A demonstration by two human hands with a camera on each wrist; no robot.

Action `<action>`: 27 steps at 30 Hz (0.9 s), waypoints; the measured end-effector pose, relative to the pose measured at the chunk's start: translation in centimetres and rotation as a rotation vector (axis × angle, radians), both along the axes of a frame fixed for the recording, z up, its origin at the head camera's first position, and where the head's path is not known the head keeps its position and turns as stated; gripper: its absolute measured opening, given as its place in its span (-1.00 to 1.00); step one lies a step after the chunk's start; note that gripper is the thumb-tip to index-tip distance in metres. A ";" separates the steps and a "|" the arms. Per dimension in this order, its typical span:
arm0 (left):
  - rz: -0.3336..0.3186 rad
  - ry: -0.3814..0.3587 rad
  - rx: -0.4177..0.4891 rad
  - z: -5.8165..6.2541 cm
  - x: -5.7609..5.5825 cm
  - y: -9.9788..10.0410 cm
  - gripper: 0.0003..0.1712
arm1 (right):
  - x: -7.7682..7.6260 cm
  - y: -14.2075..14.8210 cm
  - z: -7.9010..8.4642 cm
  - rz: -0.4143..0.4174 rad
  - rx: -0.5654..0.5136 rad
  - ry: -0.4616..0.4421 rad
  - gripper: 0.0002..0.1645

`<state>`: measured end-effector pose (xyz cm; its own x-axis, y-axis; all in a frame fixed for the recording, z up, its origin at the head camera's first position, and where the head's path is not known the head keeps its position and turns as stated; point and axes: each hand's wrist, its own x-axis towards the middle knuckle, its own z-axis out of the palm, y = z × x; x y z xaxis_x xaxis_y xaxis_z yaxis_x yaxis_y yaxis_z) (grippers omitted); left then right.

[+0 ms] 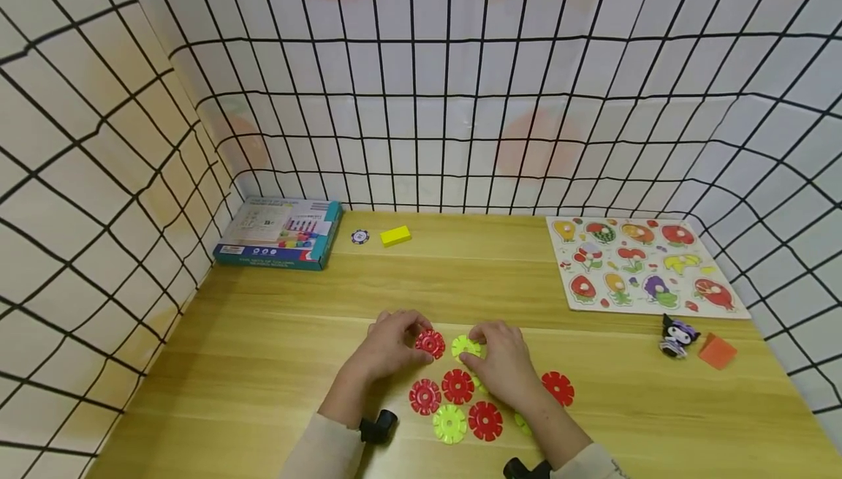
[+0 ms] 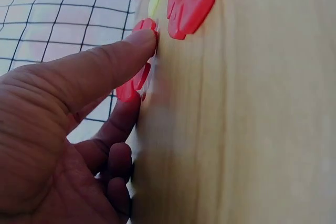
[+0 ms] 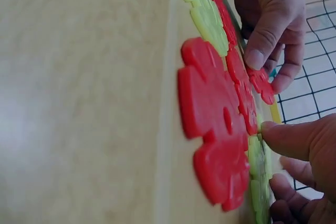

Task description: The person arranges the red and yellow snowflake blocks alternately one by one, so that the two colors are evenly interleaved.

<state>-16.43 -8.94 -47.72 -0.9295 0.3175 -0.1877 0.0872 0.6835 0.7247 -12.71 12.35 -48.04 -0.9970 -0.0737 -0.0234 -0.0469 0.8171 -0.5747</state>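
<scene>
My left hand [image 1: 389, 347] pinches a red notched plastic disc [image 1: 430, 345] by its edge, thumb on the near side. Facing it, my right hand [image 1: 505, 363] has thumb and fingers on the rim of a yellow-green notched disc [image 1: 465, 348]. A small gap separates these two discs. Nearer to me lie several loose discs, among them a red disc [image 1: 485, 421] and a yellow-green disc [image 1: 450, 424]. Another red disc [image 1: 558, 389] lies right of my right hand. In the right wrist view, a large red disc [image 3: 210, 114] fills the foreground. My right forearm and hand partly cover other yellow-green discs.
A flat box [image 1: 279, 234] sits at the back left, with a poker chip [image 1: 359, 237] and a yellow block [image 1: 395, 236] beside it. At the right are a fruit puzzle board [image 1: 559, 259], a small figurine [image 1: 677, 336] and an orange piece [image 1: 718, 352]. Black grid netting [image 1: 414, 91] surrounds the table.
</scene>
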 end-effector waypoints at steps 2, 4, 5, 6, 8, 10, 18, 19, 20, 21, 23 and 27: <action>0.021 -0.023 0.026 0.0 0.1 -0.1 -0.57 | 0.0 -0.1 0.1 -0.011 0.004 -0.001 -0.59; 0.035 -0.043 0.040 0.1 0.1 -0.1 -0.58 | 0.0 -0.2 0.1 -0.017 0.014 -0.005 -0.54; 0.035 -0.049 0.045 0.1 0.1 -0.2 -0.58 | 0.0 -0.2 0.2 -0.018 0.021 -0.009 -0.54; 0.034 -0.052 0.046 0.1 0.2 -0.2 -0.58 | -0.1 -0.2 0.2 -0.017 0.028 -0.012 -0.56; 0.027 -0.054 0.048 0.1 0.2 -0.3 -0.60 | -0.2 -0.3 0.2 -0.016 0.038 -0.019 -0.58; 0.017 -0.053 0.050 0.1 0.2 -0.4 -0.61 | -0.2 -0.3 0.2 -0.019 0.032 -0.031 -0.59; -0.042 -0.064 0.124 0.2 0.2 -1.4 -0.71 | -0.4 -0.3 0.3 -0.056 -0.137 -0.089 -0.63; -0.039 -0.067 0.132 0.3 0.2 -1.8 -0.73 | -0.4 -0.4 0.3 -0.056 -0.160 -0.085 -0.65; -0.031 -0.063 0.135 0.3 0.1 -2.2 -0.75 | -0.4 -0.5 0.4 -0.053 -0.184 -0.078 -0.67; -0.017 -0.060 0.135 0.4 0.0 -2.6 -0.76 | -0.5 -0.7 0.4 -0.047 -0.199 -0.072 -0.68; 0.013 -0.041 0.131 0.5 -0.2 -3.7 -0.77 | -0.6 -1.1 0.6 -0.027 -0.225 -0.046 -0.70; 0.105 -0.013 0.092 0.8 -1.0 -6.3 -0.77 | -0.7 -2.2 0.9 0.021 -0.282 -0.023 -0.71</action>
